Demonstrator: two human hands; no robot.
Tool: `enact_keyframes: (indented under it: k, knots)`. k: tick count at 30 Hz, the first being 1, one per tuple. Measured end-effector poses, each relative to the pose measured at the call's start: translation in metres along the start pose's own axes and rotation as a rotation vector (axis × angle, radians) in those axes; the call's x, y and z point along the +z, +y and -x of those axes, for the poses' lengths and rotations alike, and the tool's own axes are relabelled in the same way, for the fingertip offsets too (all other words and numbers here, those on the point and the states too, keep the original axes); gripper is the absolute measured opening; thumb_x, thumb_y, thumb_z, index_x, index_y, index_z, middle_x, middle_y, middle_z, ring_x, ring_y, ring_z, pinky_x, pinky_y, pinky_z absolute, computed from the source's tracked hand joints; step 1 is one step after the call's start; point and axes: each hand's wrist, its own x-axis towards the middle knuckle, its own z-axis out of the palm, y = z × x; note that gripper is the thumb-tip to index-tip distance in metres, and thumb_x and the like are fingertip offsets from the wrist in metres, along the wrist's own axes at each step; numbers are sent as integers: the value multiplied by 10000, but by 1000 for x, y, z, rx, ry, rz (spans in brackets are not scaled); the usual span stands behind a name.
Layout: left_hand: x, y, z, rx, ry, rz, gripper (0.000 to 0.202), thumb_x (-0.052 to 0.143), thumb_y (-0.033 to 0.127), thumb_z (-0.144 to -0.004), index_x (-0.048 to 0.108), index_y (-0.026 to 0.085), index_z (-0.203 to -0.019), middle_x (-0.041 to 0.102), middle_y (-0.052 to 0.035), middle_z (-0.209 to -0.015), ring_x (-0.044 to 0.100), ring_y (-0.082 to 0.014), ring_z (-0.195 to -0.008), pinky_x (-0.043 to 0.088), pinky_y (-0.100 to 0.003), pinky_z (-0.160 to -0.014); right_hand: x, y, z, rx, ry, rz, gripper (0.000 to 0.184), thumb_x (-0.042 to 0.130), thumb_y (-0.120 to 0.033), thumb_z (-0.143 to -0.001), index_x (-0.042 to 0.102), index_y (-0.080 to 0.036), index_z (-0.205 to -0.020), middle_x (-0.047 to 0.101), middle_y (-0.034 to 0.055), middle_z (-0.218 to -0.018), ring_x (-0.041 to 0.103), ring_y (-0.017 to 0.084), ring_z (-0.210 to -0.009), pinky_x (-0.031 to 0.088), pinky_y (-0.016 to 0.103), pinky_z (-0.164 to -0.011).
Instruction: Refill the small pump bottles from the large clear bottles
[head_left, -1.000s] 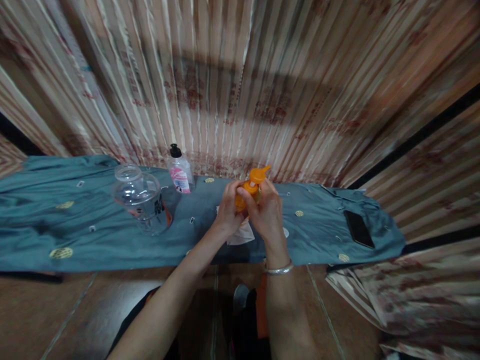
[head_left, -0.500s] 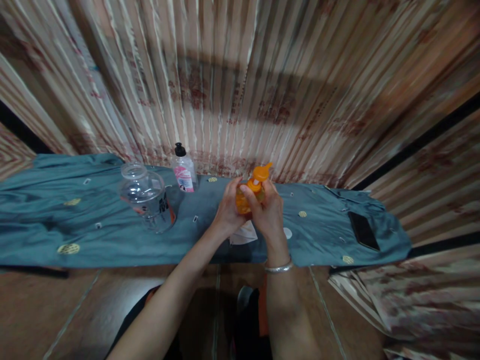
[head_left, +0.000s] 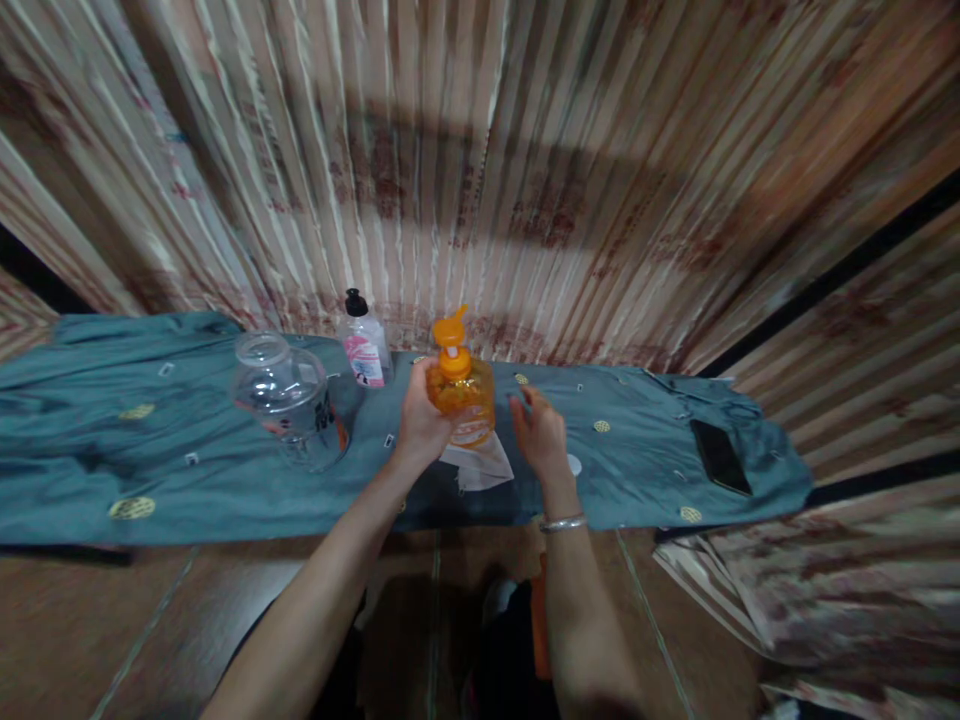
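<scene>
My left hand (head_left: 420,425) is wrapped round an orange pump bottle (head_left: 461,385) and holds it upright above the table. The bottle's orange pump head points up. My right hand (head_left: 540,435) hovers just right of the bottle with fingers loosely spread, not touching it; a silver bangle sits on that wrist. A white cloth or tissue (head_left: 480,465) lies on the blue-grey tablecloth (head_left: 112,450) right under the bottle.
A large clear plastic jar (head_left: 289,400) lies tilted to the left. A small clear bottle with a black cap and pink label (head_left: 362,345) stands behind it. A black phone (head_left: 720,457) lies at the right end. A striped curtain hangs behind the table.
My right hand has let go of the bottle's pump top and moved off to the right. My left hand has shifted the bottle slightly left and set it upright.
</scene>
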Motion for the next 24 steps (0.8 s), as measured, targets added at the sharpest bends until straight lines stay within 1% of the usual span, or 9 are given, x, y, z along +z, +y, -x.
enact_keyframes:
  k: [2,5,9,12,15,18,21,22,24]
  knots:
    - [-4,-2,-1,-9,29,33,723,864,331,-516,468,253,-1116,655,-28,-1056,676,-239,-973,553,-416,-887,15,9,5,45,-254,243,331,481,-218,-948,602,-105,-1235,659,203,-1267,625,246,-1189,457,362,-1009]
    - [-8,-3,-2,-19,55,63,738,873,324,-496,466,248,-1107,654,-21,-1048,678,-233,-963,556,-417,-884,33,12,14,38,-356,296,308,653,-269,-861,661,-102,-1120,626,228,-1302,587,289,-1232,446,380,-1011]
    - [-13,2,-2,-29,78,78,751,885,290,-454,479,228,-1082,656,-20,-1029,677,-235,-958,548,-418,-894,45,9,22,26,-419,303,255,721,-305,-810,681,-117,-977,657,200,-1214,604,273,-1174,440,357,-977]
    - [-17,7,-2,-40,94,74,756,885,262,-437,487,222,-1078,654,-16,-1019,677,-229,-937,551,-408,-877,47,10,20,22,-394,256,69,688,-182,-788,673,-148,-847,714,127,-1014,653,226,-1037,450,308,-929]
    - [-22,11,-1,-53,97,64,758,885,239,-423,493,229,-1072,652,-7,-1011,681,-227,-920,561,-407,-861,41,15,14,66,-322,211,100,591,-105,-797,657,-161,-847,720,103,-908,674,217,-911,467,303,-842]
    - [-24,11,0,-71,83,43,764,885,221,-421,499,231,-1080,654,-8,-1012,683,-237,-931,558,-442,-884,28,21,3,136,-214,154,144,508,-134,-836,637,-157,-897,703,90,-814,666,217,-797,462,303,-740]
    - [-23,10,3,-79,60,18,784,891,234,-428,500,225,-1107,654,-28,-1042,673,-256,-986,530,-478,-941,10,19,-7,142,-139,57,110,523,-262,-851,603,-189,-869,668,23,-769,629,183,-741,451,276,-703]
    - [-21,9,4,-76,49,13,789,892,244,-433,498,224,-1116,655,-36,-1057,669,-260,-1003,525,-479,-950,4,15,-9,131,-113,-9,126,526,-310,-849,586,-200,-849,650,0,-756,608,166,-710,449,264,-682]
    - [-15,8,6,-65,20,9,780,888,260,-450,498,226,-1124,661,-43,-1077,670,-261,-1015,524,-469,-949,-8,0,-9,110,-23,-432,166,569,-371,-813,550,-208,-794,611,-25,-707,558,145,-630,433,251,-607]
